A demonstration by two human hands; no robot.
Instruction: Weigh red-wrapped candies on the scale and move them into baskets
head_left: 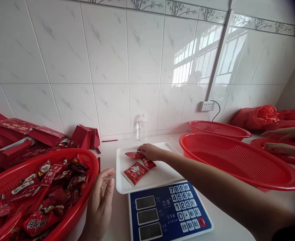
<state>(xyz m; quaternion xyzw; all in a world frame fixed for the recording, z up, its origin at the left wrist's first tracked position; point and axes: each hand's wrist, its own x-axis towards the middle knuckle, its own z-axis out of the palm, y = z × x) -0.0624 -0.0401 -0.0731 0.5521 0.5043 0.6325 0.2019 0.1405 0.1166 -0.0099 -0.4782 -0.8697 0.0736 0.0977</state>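
Note:
My right hand reaches over the white weighing tray, its fingers closed on a small red snack packet. A second red packet lies under that hand, partly covered by it. Nearer to me on the tray rests a flat square red packet with a white cartoon figure. The tray tops a blue electronic scale with dark displays. My left hand is open and holds nothing, between the scale and a red basket heaped with wrapped red snacks.
Two red plastic baskets stand to the right. Another person's hands are among red bags at far right. Red cardboard boxes pile up at the left. A clear bottle stands by the tiled wall, left of a socket.

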